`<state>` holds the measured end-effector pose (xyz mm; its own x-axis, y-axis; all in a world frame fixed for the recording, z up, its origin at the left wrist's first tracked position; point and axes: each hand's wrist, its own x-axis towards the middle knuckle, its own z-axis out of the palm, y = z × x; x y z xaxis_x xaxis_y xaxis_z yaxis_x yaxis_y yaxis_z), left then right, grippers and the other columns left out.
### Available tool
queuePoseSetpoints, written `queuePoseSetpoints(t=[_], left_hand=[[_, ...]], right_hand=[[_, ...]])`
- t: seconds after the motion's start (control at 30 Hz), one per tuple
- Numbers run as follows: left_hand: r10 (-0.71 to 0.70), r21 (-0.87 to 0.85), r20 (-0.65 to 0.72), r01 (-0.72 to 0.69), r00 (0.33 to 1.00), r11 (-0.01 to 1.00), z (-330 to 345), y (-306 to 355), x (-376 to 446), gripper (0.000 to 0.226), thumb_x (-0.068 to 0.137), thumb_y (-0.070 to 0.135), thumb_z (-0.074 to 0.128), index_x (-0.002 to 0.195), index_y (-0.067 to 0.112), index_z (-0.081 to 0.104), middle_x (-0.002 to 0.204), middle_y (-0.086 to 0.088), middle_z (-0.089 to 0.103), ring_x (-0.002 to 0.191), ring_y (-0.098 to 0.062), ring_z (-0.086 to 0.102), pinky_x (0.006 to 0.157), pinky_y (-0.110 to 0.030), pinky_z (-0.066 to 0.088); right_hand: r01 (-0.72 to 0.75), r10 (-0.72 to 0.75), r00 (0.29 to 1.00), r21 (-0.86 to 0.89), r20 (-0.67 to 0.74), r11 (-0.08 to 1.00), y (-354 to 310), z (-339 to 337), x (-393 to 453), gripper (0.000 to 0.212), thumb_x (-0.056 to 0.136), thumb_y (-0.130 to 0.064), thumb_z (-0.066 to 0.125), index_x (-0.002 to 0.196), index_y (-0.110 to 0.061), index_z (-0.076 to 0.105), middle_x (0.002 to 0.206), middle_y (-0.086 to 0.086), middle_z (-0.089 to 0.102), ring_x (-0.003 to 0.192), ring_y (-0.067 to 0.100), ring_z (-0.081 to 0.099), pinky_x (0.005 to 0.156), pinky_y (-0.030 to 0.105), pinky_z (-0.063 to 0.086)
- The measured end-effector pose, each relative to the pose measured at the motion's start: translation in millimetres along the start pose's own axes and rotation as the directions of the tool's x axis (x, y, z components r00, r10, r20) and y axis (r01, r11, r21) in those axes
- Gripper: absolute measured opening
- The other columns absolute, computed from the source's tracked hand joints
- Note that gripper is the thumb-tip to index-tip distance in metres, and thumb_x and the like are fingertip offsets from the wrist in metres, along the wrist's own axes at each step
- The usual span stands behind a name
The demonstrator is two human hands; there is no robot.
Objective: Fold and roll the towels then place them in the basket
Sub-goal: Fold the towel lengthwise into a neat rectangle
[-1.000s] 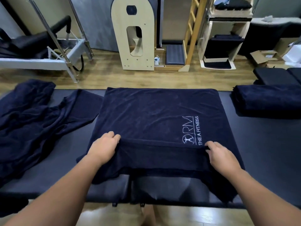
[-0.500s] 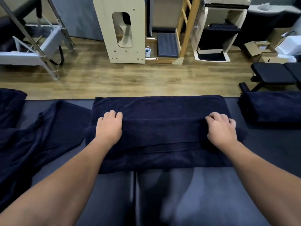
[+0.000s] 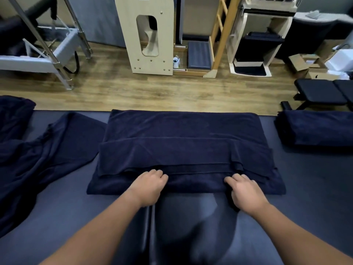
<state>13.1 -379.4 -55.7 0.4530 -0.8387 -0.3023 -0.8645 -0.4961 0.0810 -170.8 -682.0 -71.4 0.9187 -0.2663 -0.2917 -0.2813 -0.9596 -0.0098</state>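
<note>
Head view: a navy towel (image 3: 183, 131) lies folded across the middle of the dark padded worktop (image 3: 305, 188). Left hand (image 3: 149, 186) and right hand (image 3: 246, 192) sit on its near edge, fingers curled into the cloth, each grip pinching the fold. Loose towels (image 3: 38, 150) lie heaped left; a folded towel (image 3: 315, 127) rests far right.

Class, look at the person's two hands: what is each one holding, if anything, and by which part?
Both hands grip the same dark towel at its near folded edge: the left hand left of centre, the right hand further right, fingers curled on the fabric.
</note>
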Motion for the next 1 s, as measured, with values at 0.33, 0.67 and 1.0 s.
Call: queuePoseSetpoints(t=[0.33,0.67,1.0], left_hand=[[-0.205,-0.070,0.070,0.210,0.976,0.975,10.7,36.6,-33.7,0.022,0.085,0.006,0.049,0.105,0.015,0.052,0.103,-0.003,0.053,0.090,-0.024,0.051,0.075,-0.034,0.045],[-0.237,-0.231,0.130,0.262,0.963,0.937,22.6,68.1,-80.9,0.028,0.087,0.030,0.047,0.113,0.023,0.049,0.113,0.003,0.057,0.106,-0.023,0.057,0.080,-0.036,0.038],[-0.661,0.067,0.073,0.658,0.747,0.750,20.8,39.0,-75.8,0.064,0.095,0.009,0.041,0.155,0.007,0.018,0.088,0.001,0.062,0.068,-0.022,0.055,0.054,-0.033,0.037]], right_hand=[[-0.016,0.013,0.999,0.092,0.033,0.996,-15.2,5.6,-40.8,0.034,0.085,-0.007,0.049,0.114,-0.022,0.057,0.093,-0.006,0.046,0.093,0.021,0.056,0.064,0.033,0.046],[-0.021,-0.005,0.992,0.204,0.124,0.979,-13.9,11.8,-86.1,0.016,0.078,-0.039,0.052,0.089,-0.029,0.047,0.087,-0.010,0.048,0.079,0.015,0.050,0.061,0.032,0.039],[-0.291,0.296,0.947,0.060,-0.122,0.955,7.1,6.6,-63.4,0.072,0.086,-0.006,0.059,0.146,-0.027,0.025,0.148,0.009,0.029,0.064,0.018,0.050,0.046,0.031,0.040]])
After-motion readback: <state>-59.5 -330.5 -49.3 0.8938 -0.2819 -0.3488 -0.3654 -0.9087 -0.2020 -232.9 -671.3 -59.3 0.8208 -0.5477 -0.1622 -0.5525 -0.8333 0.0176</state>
